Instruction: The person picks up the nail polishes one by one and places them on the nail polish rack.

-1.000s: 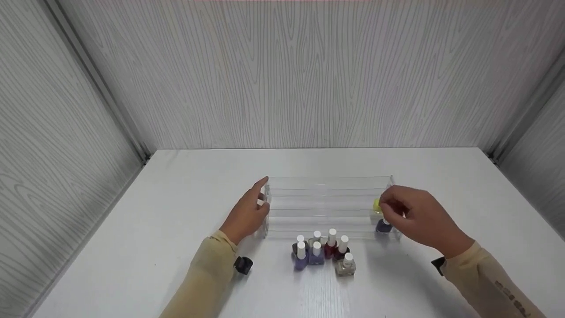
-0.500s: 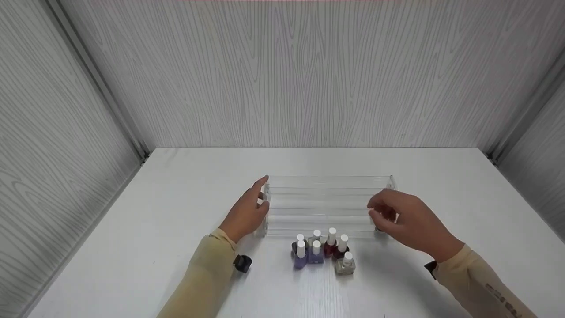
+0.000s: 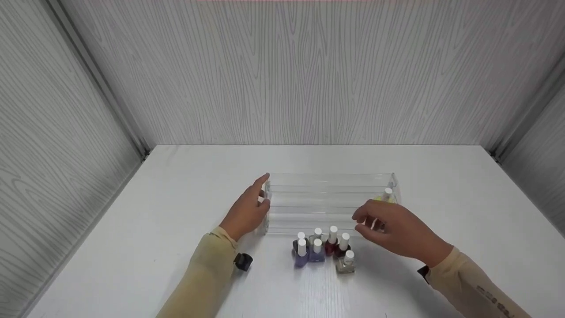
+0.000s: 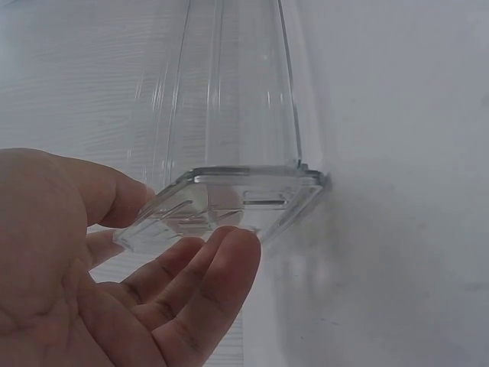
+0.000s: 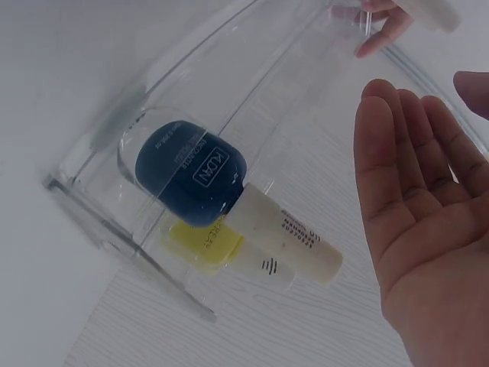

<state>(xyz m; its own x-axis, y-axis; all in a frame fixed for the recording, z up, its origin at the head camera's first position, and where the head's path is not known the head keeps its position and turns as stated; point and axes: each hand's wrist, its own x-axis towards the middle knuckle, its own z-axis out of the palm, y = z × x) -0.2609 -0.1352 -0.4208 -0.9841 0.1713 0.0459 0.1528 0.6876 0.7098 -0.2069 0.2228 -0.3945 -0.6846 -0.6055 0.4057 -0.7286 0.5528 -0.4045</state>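
A clear acrylic tiered rack (image 3: 309,180) lies across the table. My left hand (image 3: 245,215) rests against its left end, index finger extended along the side; in the left wrist view fingertips (image 4: 237,252) lie over the end panel and the thumb is at its edge. My right hand (image 3: 397,229) hovers over the rack's lower right part, fingers relaxed, holding nothing. A yellow nail polish bottle (image 5: 205,243) and a dark blue nail polish bottle (image 5: 191,172), both white-capped, sit at the rack's right end; in the head view the hand hides the blue one.
Several white-capped nail polish bottles stand in front of the rack: purple ones (image 3: 301,259), a red one (image 3: 330,248), a dark red one (image 3: 341,251) and a clear glittery one (image 3: 345,266). Wood-grain panels (image 3: 282,75) wall in the white table (image 3: 176,221).
My right hand has moved left and toward me from the rack's right end, uncovering the yellow bottle's white cap. My left hand stays at the rack's left end.
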